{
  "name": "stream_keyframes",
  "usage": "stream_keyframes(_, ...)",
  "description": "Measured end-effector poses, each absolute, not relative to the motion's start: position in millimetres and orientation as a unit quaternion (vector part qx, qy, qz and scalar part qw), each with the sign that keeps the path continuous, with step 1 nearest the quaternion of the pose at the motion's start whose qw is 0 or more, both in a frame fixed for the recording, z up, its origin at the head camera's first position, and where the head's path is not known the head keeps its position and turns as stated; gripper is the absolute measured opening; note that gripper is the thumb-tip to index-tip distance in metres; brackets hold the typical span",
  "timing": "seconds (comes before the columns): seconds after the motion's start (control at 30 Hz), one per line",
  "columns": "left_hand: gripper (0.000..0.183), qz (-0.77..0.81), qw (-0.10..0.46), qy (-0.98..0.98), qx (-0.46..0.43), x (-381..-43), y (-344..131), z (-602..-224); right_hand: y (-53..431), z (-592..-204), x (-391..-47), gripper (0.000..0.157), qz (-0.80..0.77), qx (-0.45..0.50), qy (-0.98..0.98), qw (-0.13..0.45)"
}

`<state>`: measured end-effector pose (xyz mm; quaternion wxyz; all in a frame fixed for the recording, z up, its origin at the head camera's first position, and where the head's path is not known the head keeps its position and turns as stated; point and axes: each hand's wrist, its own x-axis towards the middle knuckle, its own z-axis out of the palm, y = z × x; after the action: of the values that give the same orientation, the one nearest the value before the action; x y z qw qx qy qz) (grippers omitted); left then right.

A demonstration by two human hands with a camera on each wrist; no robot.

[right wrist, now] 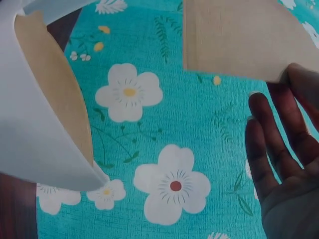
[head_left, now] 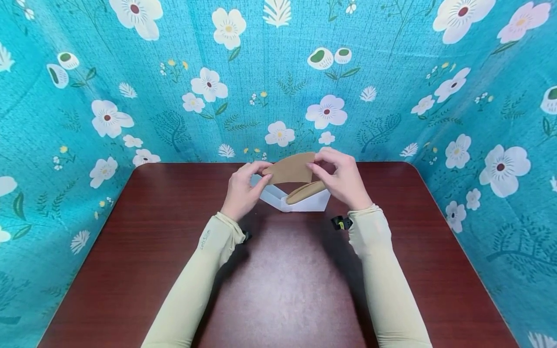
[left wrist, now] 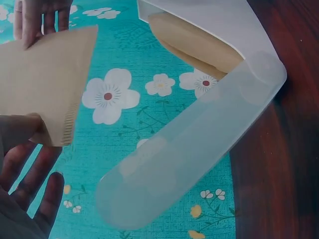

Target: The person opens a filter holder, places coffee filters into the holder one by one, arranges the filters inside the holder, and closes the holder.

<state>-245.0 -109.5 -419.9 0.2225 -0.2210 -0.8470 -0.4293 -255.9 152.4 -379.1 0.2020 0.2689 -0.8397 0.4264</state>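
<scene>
A brown paper coffee filter (head_left: 290, 169) is held up between both hands over the far part of the table. My left hand (head_left: 244, 190) pinches its left end between thumb and fingers, and my right hand (head_left: 341, 178) pinches the right end. A crimped seam runs along one edge of the filter (left wrist: 47, 82) in the left wrist view. Just behind and below stands a white filter holder (head_left: 314, 205), its translucent lid (left wrist: 169, 154) swung open to the left. More brown filters (left wrist: 194, 45) sit inside the holder, their curved edges showing.
The dark red-brown table (head_left: 278, 280) extends toward the person and to both sides. A blue flowered cloth (head_left: 270, 87) hangs behind the table and along its sides. Black wrist straps (head_left: 341, 223) stick out below the sleeves.
</scene>
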Motion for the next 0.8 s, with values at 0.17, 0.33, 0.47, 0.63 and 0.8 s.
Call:
stream_keyframes(0.17, 0.02, -0.412, 0.218, -0.858, -0.217, -249.9, -102.3, -423.8, 159.5, -377.8, -255.3, 0.011, 0.431, 0.264, -0.84, 0.198)
stream_keyframes(0.33, 0.02, -0.395, 0.223, -0.859, -0.238, -254.1, -94.5, -427.7, 168.5, -381.7, -259.1, 0.016, 0.421, 0.258, -0.848, 0.194)
stream_keyframes(0.47, 0.022, -0.383, 0.223, -0.859, -0.257, -257.3, -88.5, -429.6, 175.4, -386.8, -262.1, 0.014, 0.419, 0.254, -0.852, 0.183)
stream_keyframes(0.63, 0.02, -0.366, 0.226, -0.864, -0.263, -260.8, -80.0, -432.4, 180.6, -389.8, -263.1, 0.013, 0.415, 0.244, -0.859, 0.176)
stream_keyframes(0.8, 0.017, -0.367, 0.228, -0.863, -0.262, -263.7, -73.4, -439.1, 183.3, -392.7, -262.8, 0.02, 0.4, 0.239, -0.867, 0.177)
